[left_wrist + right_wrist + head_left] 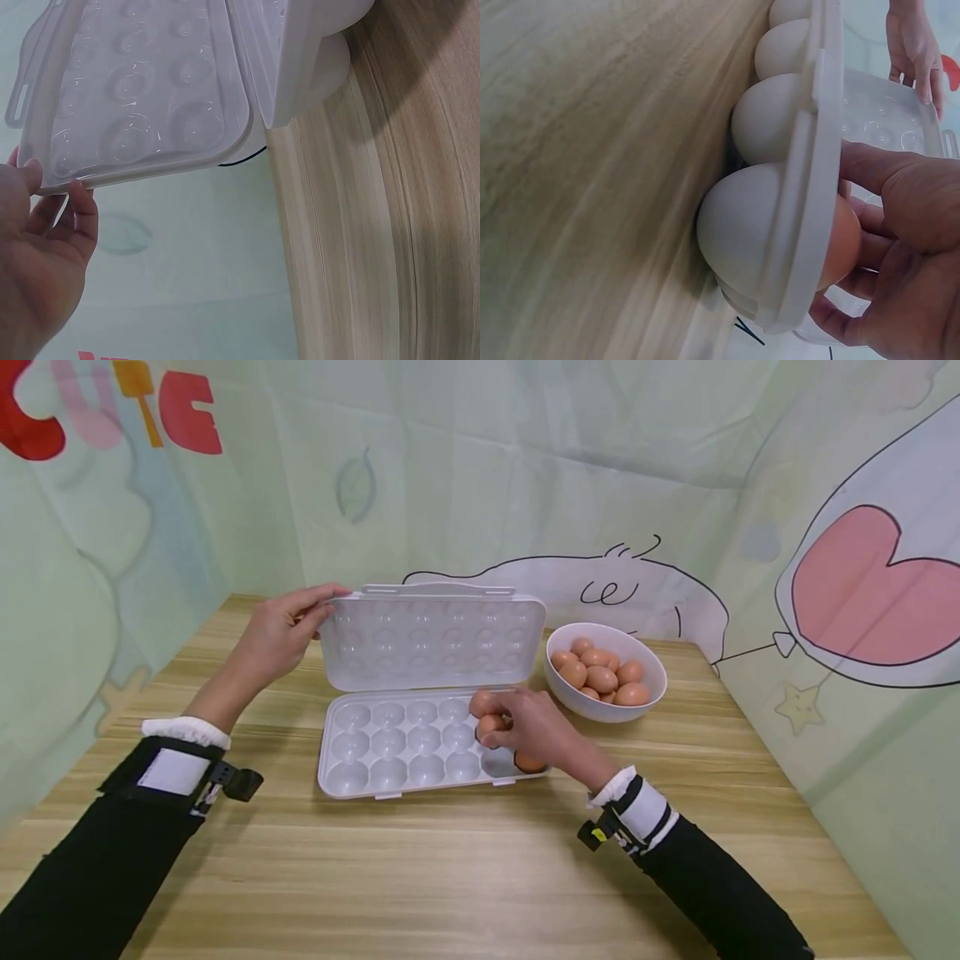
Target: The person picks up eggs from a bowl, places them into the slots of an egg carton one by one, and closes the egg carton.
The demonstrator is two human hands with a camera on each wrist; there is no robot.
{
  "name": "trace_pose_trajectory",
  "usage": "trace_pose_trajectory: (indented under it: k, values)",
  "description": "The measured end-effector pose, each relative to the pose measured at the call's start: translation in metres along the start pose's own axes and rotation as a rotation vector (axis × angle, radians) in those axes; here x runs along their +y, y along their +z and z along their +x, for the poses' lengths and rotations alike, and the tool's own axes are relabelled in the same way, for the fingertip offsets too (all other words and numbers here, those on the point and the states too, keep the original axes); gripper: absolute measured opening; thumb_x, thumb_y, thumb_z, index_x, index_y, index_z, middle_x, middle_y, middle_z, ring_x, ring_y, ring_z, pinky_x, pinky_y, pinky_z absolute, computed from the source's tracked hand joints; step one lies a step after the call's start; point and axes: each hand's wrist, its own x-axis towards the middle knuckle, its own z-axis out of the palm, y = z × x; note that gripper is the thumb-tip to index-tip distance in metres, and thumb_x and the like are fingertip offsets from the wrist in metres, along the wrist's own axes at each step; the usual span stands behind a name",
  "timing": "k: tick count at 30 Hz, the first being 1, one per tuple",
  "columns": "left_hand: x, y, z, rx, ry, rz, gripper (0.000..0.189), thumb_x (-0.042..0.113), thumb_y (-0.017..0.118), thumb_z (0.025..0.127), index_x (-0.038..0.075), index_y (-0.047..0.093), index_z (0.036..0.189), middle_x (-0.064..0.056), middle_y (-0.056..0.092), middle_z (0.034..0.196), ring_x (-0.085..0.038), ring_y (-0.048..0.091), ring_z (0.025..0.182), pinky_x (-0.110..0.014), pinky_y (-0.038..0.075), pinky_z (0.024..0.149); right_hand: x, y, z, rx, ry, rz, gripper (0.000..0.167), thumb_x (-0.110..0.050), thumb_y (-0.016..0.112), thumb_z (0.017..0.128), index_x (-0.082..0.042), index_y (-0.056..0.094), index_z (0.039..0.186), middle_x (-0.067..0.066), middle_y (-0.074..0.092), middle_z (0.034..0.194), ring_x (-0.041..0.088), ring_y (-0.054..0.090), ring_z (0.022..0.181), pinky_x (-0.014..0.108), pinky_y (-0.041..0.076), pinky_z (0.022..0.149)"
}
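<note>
My left hand (277, 635) grips the upper left corner of the raised white lid (435, 672), thumb on the inner face in the left wrist view. Below the lid lies the egg tray (442, 786), with round hollows in rows; those on the left side hold nothing. With thumb and fingers my right hand (546, 727) pinches a brown egg (491, 725) at the tray's right part. Just behind it shows another egg (482, 702). An egg (529, 763) sits in the front right corner hollow, partly under my hand. The hand hides the other right-side hollows.
A white bowl (611, 713) heaped with several brown eggs (602, 679) stands behind and right of the tray. Everything rests on a wood-grain table (420, 877). A printed cloth (480, 468) hangs behind the table and along its sides.
</note>
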Motion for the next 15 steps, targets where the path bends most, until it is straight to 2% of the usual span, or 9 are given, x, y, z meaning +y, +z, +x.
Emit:
trace_pose_trajectory:
  k: [4, 10, 15]
  values:
    - [-0.0002, 0.0005, 0.0001, 0.004, 0.006, -0.005, 0.032, 0.015, 0.053, 0.110, 0.009, 0.066, 0.139, -0.016, 0.066, 0.135, -0.007, 0.060, 0.094, -0.009, 0.048, 0.070, -0.0005, 0.0013, -0.0010, -0.001, 0.013, -0.027, 0.026, -0.028, 0.091, 0.082, -0.017, 0.070, 0.095, -0.002, 0.059, 0.081, 0.016, 0.053, 0.081, 0.033, 0.043, 0.069]
    - [-0.0006, 0.0007, 0.0003, 0.005, 0.001, 0.004, 0.033, 0.016, 0.053, 0.110, 0.010, 0.066, 0.139, -0.015, 0.065, 0.136, -0.010, 0.061, 0.097, -0.010, 0.049, 0.071, -0.0002, 0.0032, -0.0022, 0.009, 0.026, -0.064, 0.027, -0.033, 0.090, 0.082, -0.019, 0.069, 0.092, -0.005, 0.057, 0.080, 0.016, 0.053, 0.081, 0.034, 0.041, 0.070]
    - [-0.0012, 0.0006, 0.0001, 0.005, 0.000, 0.004, 0.033, 0.016, 0.053, 0.110, 0.010, 0.066, 0.140, -0.015, 0.065, 0.136, -0.008, 0.060, 0.095, -0.011, 0.049, 0.071, 0.0018, 0.0056, -0.0023, 0.028, 0.014, -0.074, 0.028, -0.034, 0.090, 0.082, -0.020, 0.068, 0.092, -0.006, 0.055, 0.078, 0.015, 0.052, 0.080, 0.035, 0.039, 0.070]
